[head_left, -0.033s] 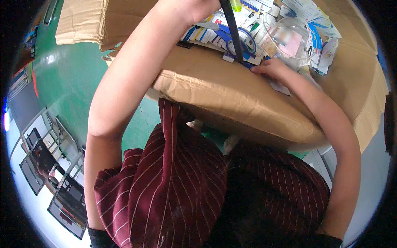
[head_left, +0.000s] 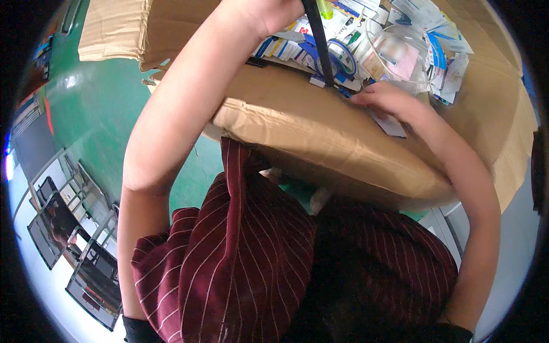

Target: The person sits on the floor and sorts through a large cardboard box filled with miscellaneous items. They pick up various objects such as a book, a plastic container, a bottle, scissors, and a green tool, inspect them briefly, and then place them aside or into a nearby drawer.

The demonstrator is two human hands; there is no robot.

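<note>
My left hand (head_left: pixel 277 14) is at the top edge, beside a black strap (head_left: pixel 319 43); its fingers lie out of the picture, so its grip does not show. The strap runs taut down to the near edge of an open cardboard box (head_left: pixel 320 114). At its lower end, my right hand (head_left: pixel 382 98) pinches a small dark blue piece (head_left: pixel 344 91) between thumb and fingers. Just behind the strap lies a blue ring-shaped thing (head_left: pixel 345 60). A white slip (head_left: pixel 391 126) shows under my right hand. Beyond that hand is a clear plastic container (head_left: pixel 423 77) with a pink card (head_left: pixel 400 60) inside its outline.
Printed cartons and leaflets (head_left: pixel 414 14) are heaped inside the box. A bright yellow-green item (head_left: pixel 325 8) is at the top. Box flaps (head_left: pixel 114 28) stick out at the left over a green floor (head_left: pixel 86 97). Dark-seated metal-framed chairs (head_left: pixel 91 280) stand far left.
My right hand has shifted slightly to the right, and more of the white slip shows beneath it. The strap's lower end has moved a little. My left arm is almost unchanged.
</note>
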